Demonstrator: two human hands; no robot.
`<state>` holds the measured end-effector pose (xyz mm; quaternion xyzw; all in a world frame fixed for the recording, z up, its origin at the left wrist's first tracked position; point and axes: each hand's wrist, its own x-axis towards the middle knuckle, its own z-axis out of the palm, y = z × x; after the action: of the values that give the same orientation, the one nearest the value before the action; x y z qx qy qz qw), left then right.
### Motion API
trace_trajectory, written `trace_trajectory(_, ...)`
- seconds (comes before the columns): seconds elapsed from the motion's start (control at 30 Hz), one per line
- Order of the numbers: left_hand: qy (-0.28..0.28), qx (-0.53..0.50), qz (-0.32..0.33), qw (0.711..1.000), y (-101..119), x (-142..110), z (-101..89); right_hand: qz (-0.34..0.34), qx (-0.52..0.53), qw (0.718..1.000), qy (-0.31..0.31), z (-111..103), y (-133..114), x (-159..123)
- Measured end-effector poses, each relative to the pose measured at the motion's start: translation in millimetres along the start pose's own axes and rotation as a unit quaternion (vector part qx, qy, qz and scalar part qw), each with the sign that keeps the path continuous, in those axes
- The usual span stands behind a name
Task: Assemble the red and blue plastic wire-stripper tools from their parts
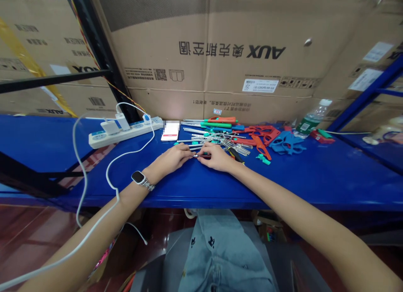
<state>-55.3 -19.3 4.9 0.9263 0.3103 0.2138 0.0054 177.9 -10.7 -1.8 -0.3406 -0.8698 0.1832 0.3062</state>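
My left hand, with a watch on its wrist, is closed in a pinch at the blue table's front middle. My right hand pinches a thin metal and dark-red piece, too small to name surely. The fingertips of both hands meet near its shiny end, and what the left fingers hold is hidden. Just beyond them lies a pile of clear plastic parts and metal rods with small teal pieces. A black-and-yellow handled tool lies beside my right hand.
Orange, green and blue tubes lie behind the pile. Red plastic gun-shaped parts and blue ones are to the right, near a bottle. At left are a phone, a power strip and a white cable crossing my left forearm.
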Motion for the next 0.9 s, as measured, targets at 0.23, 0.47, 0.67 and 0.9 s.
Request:
trace_trajectory(0.23, 0.01, -0.018, -0.014, 1.0, 0.0, -1.9, 2.1, -0.004, -0.008, 1.0, 0.0, -0.5, -0.5, 0.3)
trace_trajectory(0.47, 0.006, -0.001, 0.011, 1.0, -0.6, 1.4, 3.4, 0.001, -0.006, 1.0, 0.003, 0.5, 1.0, -0.7)
trace_trajectory(0.67, 0.009, 0.019, 0.02, 1.0, 3.6, 3.1, 2.5, -0.013, -0.004, 1.0, 0.003, 0.1, 1.7, 0.1)
trace_trajectory(0.9, 0.006, 0.044, 0.006, 0.999, 8.2, 1.2, -0.6, 0.004, 0.0, 1.0, 0.007, 1.7, -0.2, -1.5)
